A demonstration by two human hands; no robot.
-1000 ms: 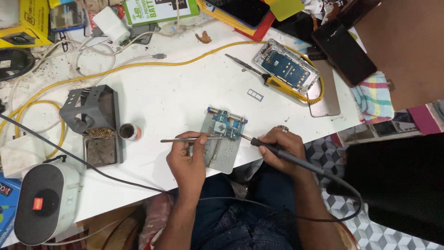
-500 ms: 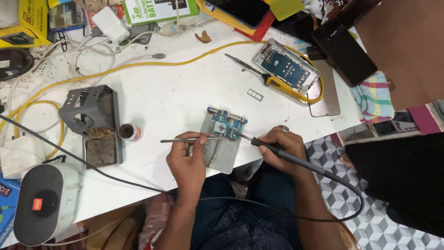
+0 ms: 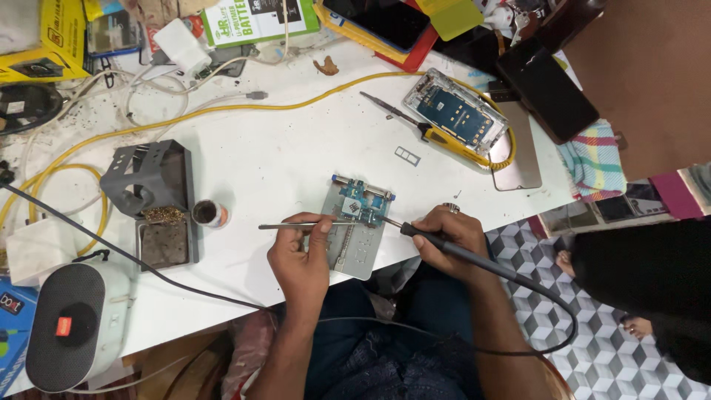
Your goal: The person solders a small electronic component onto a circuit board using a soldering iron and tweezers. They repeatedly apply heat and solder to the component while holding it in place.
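Left hand (image 3: 300,255) pinched thin metal tweezers (image 3: 296,226), right hand (image 3: 448,231) closed on black-handled soldering iron (image 3: 444,243); steadying both wrists on the white worktop (image 3: 281,155) seemed wise over the small blue circuit board (image 3: 361,207).

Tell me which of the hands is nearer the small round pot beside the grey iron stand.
Left. The left hand, holding tweezers, sits just right of the small round pot; the right hand, gripping the soldering iron, is farther right, past the circuit board.

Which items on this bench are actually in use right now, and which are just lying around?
In use: left hand holding tweezers; right hand holding soldering iron; circuit board on metal holder plate.

Lying about: iron stand, small pot, screwdriver, opened phone, yellow cable, grey speaker, white charger.
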